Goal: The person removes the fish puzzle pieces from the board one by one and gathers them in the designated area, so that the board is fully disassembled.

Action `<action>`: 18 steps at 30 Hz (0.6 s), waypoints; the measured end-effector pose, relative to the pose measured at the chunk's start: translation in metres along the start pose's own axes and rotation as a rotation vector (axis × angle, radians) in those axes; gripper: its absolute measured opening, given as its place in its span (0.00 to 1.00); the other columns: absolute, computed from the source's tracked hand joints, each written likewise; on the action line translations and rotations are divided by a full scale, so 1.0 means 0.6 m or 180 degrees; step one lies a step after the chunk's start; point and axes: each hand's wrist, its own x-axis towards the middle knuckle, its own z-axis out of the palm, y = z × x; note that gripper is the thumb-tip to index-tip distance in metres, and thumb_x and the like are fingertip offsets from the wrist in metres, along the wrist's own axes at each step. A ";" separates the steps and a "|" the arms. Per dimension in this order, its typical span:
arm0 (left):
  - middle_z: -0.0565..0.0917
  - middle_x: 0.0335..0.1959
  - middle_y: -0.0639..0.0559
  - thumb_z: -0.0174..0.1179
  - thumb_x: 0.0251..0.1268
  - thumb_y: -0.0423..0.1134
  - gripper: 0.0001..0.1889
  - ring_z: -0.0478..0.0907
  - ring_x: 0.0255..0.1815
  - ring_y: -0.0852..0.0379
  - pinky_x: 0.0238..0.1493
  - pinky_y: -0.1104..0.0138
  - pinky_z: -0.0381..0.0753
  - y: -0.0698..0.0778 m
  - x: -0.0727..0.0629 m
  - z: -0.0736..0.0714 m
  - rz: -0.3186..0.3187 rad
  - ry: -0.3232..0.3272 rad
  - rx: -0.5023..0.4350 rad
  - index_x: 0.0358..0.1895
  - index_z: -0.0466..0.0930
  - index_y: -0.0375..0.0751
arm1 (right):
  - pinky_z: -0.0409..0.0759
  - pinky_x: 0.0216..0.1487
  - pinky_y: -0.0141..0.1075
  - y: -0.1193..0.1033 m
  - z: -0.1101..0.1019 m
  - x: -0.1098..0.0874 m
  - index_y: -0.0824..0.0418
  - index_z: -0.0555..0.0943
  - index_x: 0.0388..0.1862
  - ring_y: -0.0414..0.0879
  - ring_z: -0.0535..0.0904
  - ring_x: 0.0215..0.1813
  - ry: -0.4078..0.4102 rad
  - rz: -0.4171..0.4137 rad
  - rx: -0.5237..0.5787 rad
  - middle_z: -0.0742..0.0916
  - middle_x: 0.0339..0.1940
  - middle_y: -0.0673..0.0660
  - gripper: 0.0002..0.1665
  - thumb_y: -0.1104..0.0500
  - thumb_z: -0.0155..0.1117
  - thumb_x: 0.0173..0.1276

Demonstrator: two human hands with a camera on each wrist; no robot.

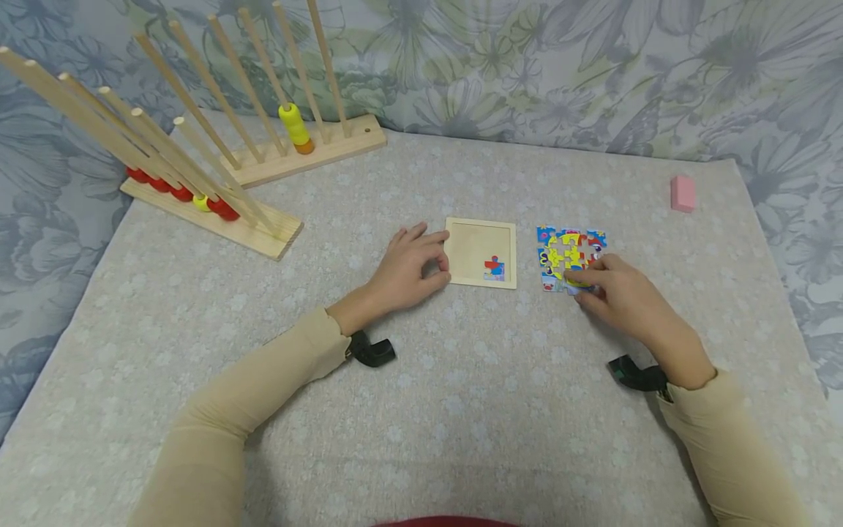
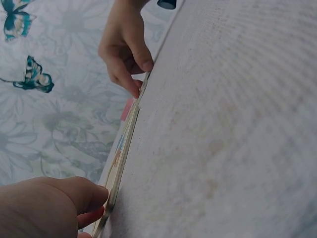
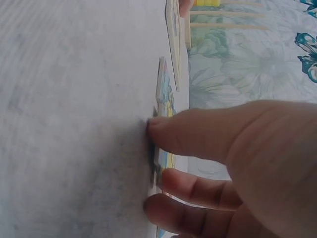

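A shallow wooden puzzle tray [image 1: 481, 220] lies in the middle of the table, with red, blue and pale jigsaw artwork [image 1: 495, 269] in its lower right corner. My left hand [image 1: 411, 268] rests against the tray's left edge, thumb and forefinger spread along it. To the right of the tray lies a colourful jigsaw puzzle [image 1: 555, 252], fitted together with small gaps. At its near right side my right hand [image 1: 622, 298] pinches a puzzle piece between thumb and fingers; the hand hides most of that piece. In the right wrist view the thumb [image 3: 183, 131] is at the puzzle's near edge.
Two wooden bead stands with upright rods are at the back left: one [image 1: 270, 245] carries red and yellow beads, the other [image 1: 362, 135] yellow and orange ones. A pink block [image 1: 683, 193] lies at the back right. Flowered cloth [image 1: 560, 73] rises behind the table.
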 end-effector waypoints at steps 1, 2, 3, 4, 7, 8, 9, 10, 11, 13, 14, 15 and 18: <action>0.74 0.74 0.43 0.61 0.63 0.39 0.04 0.56 0.82 0.34 0.81 0.36 0.44 0.000 0.000 0.000 0.0004 0.0004 0.0001 0.33 0.82 0.45 | 0.72 0.32 0.36 0.000 0.000 0.000 0.63 0.86 0.57 0.46 0.73 0.32 -0.0008 0.0002 -0.0001 0.81 0.40 0.64 0.22 0.66 0.71 0.63; 0.74 0.74 0.43 0.61 0.63 0.39 0.04 0.56 0.82 0.34 0.81 0.36 0.44 0.000 0.000 0.000 0.0007 0.0009 0.0000 0.33 0.82 0.45 | 0.72 0.32 0.36 0.000 0.000 0.000 0.63 0.86 0.57 0.46 0.73 0.32 -0.0017 0.0009 0.0003 0.81 0.40 0.64 0.22 0.66 0.72 0.63; 0.74 0.74 0.43 0.61 0.64 0.39 0.04 0.56 0.82 0.34 0.81 0.36 0.44 0.000 -0.001 0.000 0.0010 0.0013 -0.0005 0.33 0.82 0.45 | 0.71 0.32 0.36 -0.001 0.000 0.000 0.63 0.86 0.57 0.46 0.73 0.32 -0.0018 0.0014 0.0005 0.81 0.40 0.64 0.22 0.66 0.72 0.63; 0.74 0.74 0.43 0.61 0.64 0.39 0.04 0.56 0.82 0.34 0.81 0.36 0.44 0.000 -0.001 0.000 0.0013 0.0015 -0.0008 0.33 0.82 0.45 | 0.71 0.32 0.36 -0.001 0.001 0.000 0.63 0.86 0.58 0.46 0.73 0.32 -0.0011 0.0020 0.0004 0.81 0.40 0.64 0.22 0.66 0.71 0.63; 0.74 0.74 0.43 0.62 0.64 0.39 0.04 0.56 0.82 0.33 0.81 0.36 0.44 0.000 -0.001 0.001 0.0015 0.0017 -0.0021 0.33 0.82 0.45 | 0.71 0.32 0.36 -0.001 0.002 0.000 0.63 0.86 0.58 0.46 0.72 0.31 0.0051 0.0044 -0.0004 0.81 0.39 0.64 0.22 0.66 0.71 0.63; 0.74 0.74 0.43 0.62 0.64 0.39 0.04 0.56 0.82 0.33 0.81 0.36 0.44 0.000 -0.002 0.000 0.0014 0.0016 -0.0025 0.33 0.82 0.45 | 0.71 0.32 0.37 -0.001 0.003 0.000 0.63 0.86 0.57 0.46 0.71 0.31 0.0080 0.0041 -0.0009 0.81 0.39 0.64 0.22 0.66 0.71 0.63; 0.74 0.74 0.43 0.62 0.64 0.39 0.04 0.56 0.82 0.33 0.81 0.36 0.44 0.000 -0.001 0.000 0.0015 0.0015 -0.0025 0.33 0.82 0.45 | 0.71 0.31 0.37 0.000 0.003 0.000 0.63 0.86 0.57 0.46 0.72 0.31 0.0111 0.0030 -0.0019 0.81 0.39 0.64 0.22 0.66 0.71 0.63; 0.74 0.74 0.43 0.62 0.64 0.40 0.04 0.56 0.82 0.33 0.81 0.36 0.44 0.001 -0.001 0.000 0.0015 0.0015 -0.0021 0.33 0.82 0.45 | 0.71 0.31 0.38 0.000 0.004 0.000 0.63 0.86 0.56 0.46 0.72 0.31 0.0145 0.0017 -0.0032 0.81 0.39 0.64 0.21 0.66 0.71 0.62; 0.74 0.74 0.43 0.62 0.64 0.40 0.04 0.56 0.82 0.33 0.81 0.36 0.44 0.001 -0.001 0.000 0.0013 0.0014 -0.0019 0.33 0.82 0.45 | 0.71 0.31 0.38 -0.001 0.004 0.001 0.63 0.87 0.56 0.46 0.72 0.31 0.0167 0.0006 -0.0046 0.81 0.39 0.64 0.21 0.66 0.71 0.62; 0.74 0.74 0.43 0.62 0.64 0.40 0.04 0.56 0.82 0.33 0.81 0.36 0.44 0.002 -0.001 -0.001 0.0010 0.0011 -0.0009 0.33 0.82 0.45 | 0.71 0.31 0.39 -0.001 0.004 0.001 0.63 0.87 0.56 0.47 0.72 0.31 0.0182 0.0001 -0.0059 0.81 0.39 0.65 0.21 0.66 0.71 0.62; 0.74 0.74 0.43 0.62 0.64 0.40 0.04 0.56 0.82 0.33 0.81 0.36 0.44 0.002 -0.001 -0.001 0.0008 0.0008 -0.0006 0.33 0.82 0.45 | 0.71 0.32 0.39 -0.001 0.004 0.001 0.63 0.87 0.56 0.47 0.73 0.31 0.0178 0.0004 -0.0062 0.81 0.39 0.65 0.21 0.66 0.71 0.62; 0.74 0.74 0.43 0.62 0.64 0.39 0.04 0.56 0.82 0.33 0.81 0.36 0.44 0.003 -0.001 -0.002 0.0004 0.0006 -0.0005 0.33 0.82 0.44 | 0.71 0.32 0.39 -0.002 0.004 0.002 0.63 0.87 0.56 0.48 0.73 0.31 0.0169 0.0011 -0.0070 0.81 0.40 0.65 0.21 0.66 0.71 0.62; 0.74 0.74 0.43 0.62 0.64 0.39 0.04 0.56 0.82 0.34 0.81 0.36 0.44 0.003 -0.001 -0.002 -0.0003 0.0001 -0.0007 0.33 0.82 0.44 | 0.72 0.32 0.41 -0.003 0.004 0.002 0.62 0.87 0.57 0.49 0.74 0.33 0.0125 0.0046 -0.0092 0.81 0.40 0.65 0.21 0.65 0.70 0.63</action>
